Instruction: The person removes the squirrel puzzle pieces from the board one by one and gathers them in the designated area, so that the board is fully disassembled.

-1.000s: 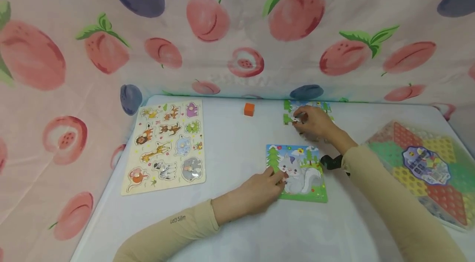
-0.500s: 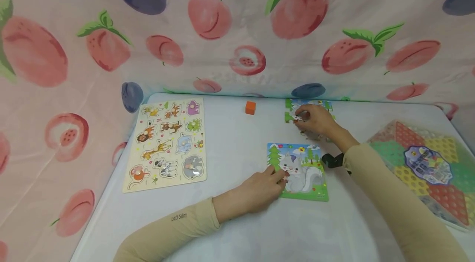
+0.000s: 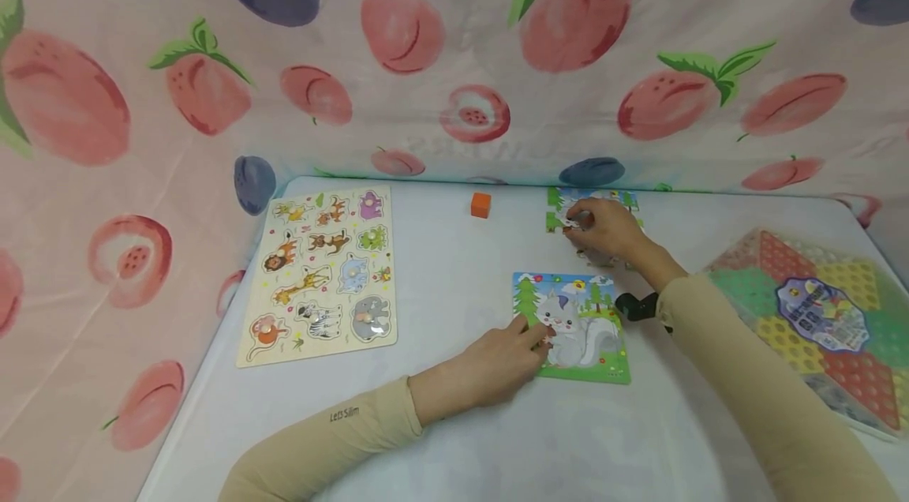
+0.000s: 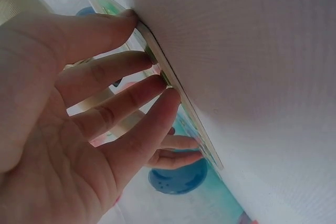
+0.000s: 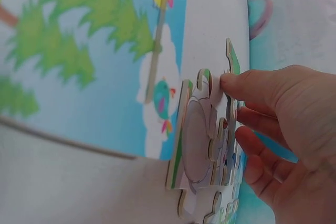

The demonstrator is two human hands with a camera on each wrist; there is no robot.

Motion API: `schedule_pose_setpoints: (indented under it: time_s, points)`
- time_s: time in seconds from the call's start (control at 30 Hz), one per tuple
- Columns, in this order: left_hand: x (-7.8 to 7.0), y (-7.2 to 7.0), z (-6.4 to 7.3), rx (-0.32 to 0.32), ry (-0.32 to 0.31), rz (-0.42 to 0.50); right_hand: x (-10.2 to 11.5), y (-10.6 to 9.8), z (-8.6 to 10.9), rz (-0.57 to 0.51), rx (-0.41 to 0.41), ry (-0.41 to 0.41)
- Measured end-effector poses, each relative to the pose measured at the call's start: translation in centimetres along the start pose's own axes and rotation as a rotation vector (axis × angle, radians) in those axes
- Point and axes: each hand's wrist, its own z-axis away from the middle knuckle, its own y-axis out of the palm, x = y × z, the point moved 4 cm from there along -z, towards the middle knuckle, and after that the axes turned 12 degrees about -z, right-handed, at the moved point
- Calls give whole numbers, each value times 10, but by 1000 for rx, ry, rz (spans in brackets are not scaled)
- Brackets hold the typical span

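My left hand (image 3: 497,364) rests on the left part of a squirrel picture board (image 3: 578,344). In the left wrist view, its fairly straight fingers (image 4: 139,124) touch the board along its edge. Farther back, my right hand (image 3: 607,232) reaches over a partly assembled jigsaw (image 3: 556,218). Thumb and fingers pinch a grey puzzle piece (image 5: 231,124) there, which the right wrist view shows among other loose-edged pieces (image 5: 194,140). The hand covers much of this jigsaw from the head view.
At left lies a wooden animal peg puzzle (image 3: 319,281). An orange cube (image 3: 480,205) sits near the back edge. A clear box of coloured studded plates (image 3: 817,320) is at right, and a black object (image 3: 635,306) lies beside the right forearm. A fruit-print cloth (image 3: 405,28) hangs behind.
The head view has shifted slightly. Both hands stay in almost the same places, the left on the squirrel board and the right over the jigsaw.
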Motion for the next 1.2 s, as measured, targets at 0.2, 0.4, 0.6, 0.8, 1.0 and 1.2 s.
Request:
schedule_pose_setpoints:
  time_s: [0.2,0.4,0.6,0.8,1.0,1.2]
  points:
    - [0,-1,-1,11,0,10,1,0,0,10,2,13]
    - [-1,-1,0,1,-2,4,6,-1,7,-9,-7,6]
    - [-2,-1,1,-18,-7,-3,19,4,23,-23,-15,-105]
    - [1,-2,1,-19,-5,22,35,11,44,-104,-6,-204]
    - [10,0,-2,52,12,144,44,25,67,-144,48,-214]
    - [22,2,-1,89,37,311,49,36,85,-159,87,-224]
